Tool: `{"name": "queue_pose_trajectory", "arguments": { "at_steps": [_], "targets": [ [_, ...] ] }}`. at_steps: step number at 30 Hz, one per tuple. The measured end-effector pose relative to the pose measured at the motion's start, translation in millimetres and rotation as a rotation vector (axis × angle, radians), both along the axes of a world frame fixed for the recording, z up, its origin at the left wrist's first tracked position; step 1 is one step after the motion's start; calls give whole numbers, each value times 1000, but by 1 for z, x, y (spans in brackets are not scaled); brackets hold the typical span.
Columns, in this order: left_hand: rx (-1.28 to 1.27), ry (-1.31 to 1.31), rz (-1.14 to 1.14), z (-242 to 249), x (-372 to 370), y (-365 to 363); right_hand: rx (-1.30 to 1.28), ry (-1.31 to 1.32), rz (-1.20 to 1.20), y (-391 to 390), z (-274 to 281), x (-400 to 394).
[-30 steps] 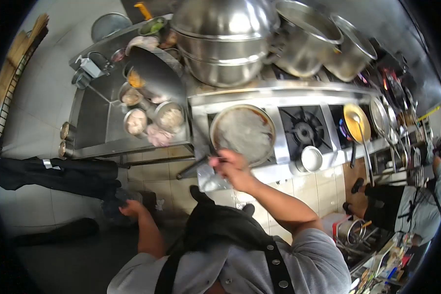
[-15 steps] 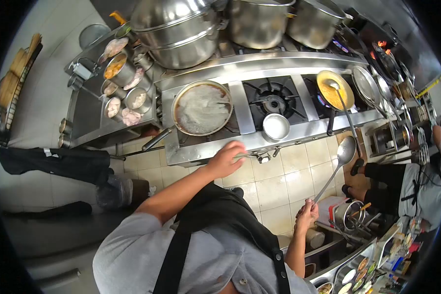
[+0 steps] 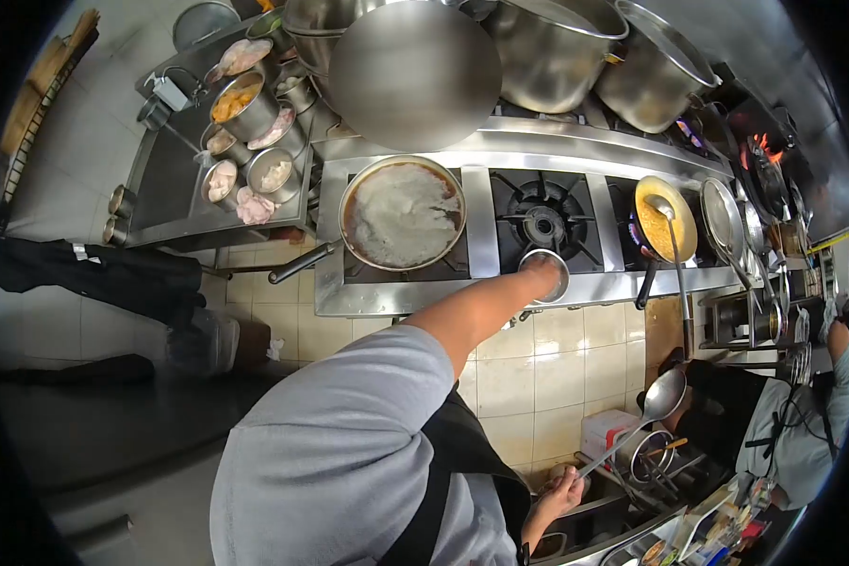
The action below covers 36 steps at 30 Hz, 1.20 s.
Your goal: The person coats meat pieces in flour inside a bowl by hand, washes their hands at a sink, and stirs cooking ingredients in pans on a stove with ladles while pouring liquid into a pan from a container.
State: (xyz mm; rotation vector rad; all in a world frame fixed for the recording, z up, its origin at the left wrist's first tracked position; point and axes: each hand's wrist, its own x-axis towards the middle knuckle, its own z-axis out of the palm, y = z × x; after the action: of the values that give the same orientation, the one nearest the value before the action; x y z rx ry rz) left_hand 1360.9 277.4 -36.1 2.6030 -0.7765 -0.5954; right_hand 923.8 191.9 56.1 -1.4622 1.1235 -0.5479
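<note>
My left hand (image 3: pixel 540 274) is down in a small round metal bowl (image 3: pixel 560 291) on the front ledge of the stove; its fingers are hidden inside. White contents showed in that bowl earlier. Low on the right, my right hand (image 3: pixel 563 490) is closed around the handle of a long metal ladle (image 3: pixel 665 394), whose bowl points up and away from me. Left of my left hand, a wide pan (image 3: pixel 403 217) of brown liquid topped by pale foam rests on a burner. A bare burner (image 3: pixel 543 224) lies just beyond the small bowl.
A frying pan (image 3: pixel 686 236) with yellow food and another ladle (image 3: pixel 664 206) sits at the right. Large steel pots (image 3: pixel 558 57) line the back. Metal containers (image 3: pixel 246 111) of raw meat stand at the left. Flames (image 3: pixel 760 151) burn far right, near a co-worker (image 3: pixel 774 429).
My left hand has moved right from the stove's front edge into the small bowl. My right hand, still holding the ladle, is lower and slightly left. The view has shifted.
</note>
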Motion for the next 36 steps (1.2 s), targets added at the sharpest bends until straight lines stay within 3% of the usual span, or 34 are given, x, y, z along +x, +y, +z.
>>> {"name": "queue_pose_trajectory", "arguments": {
  "at_steps": [1, 4, 6, 7, 10, 12, 14, 19, 22, 25, 31, 36],
  "targets": [
    [-56, -6, 101, -51, 11, -18, -10, 11, -5, 0, 7, 0],
    [-78, -1, 138, -21, -5, -6, -52, 26, 3, -9, 3, 1],
    [-70, -31, 28, -19, -2, -4, -6, -27, 4, -16, 2, 13],
    [17, -165, -118, -18, -2, -1, -89, 1, 42, -28, -9, 14],
    [14, -69, -34, -31, 0, -7, -105, 50, 127, -41, 6, 50],
    [-40, -21, 45, -10, -4, -4, -54, 20, 178, -53, 14, 75],
    [62, -151, -130, -10, -2, -3, -36, 31, 246, -75, 13, 96],
    [79, -180, -95, -20, -3, -12, -27, -70, 468, -150, 8, 142],
    [163, -95, -31, 20, -12, -16, -61, -142, 548, -197, 4, 164],
    [167, -101, 19, 3, -8, -20, -155, -195, 585, -238, -10, 182],
    [221, -111, 22, -3, -5, -25, -140, -166, 667, -266, -11, 205],
    [155, -160, 58, 6, -12, -23, 80, -117, 684, -261, -6, 218]
  ]
}}
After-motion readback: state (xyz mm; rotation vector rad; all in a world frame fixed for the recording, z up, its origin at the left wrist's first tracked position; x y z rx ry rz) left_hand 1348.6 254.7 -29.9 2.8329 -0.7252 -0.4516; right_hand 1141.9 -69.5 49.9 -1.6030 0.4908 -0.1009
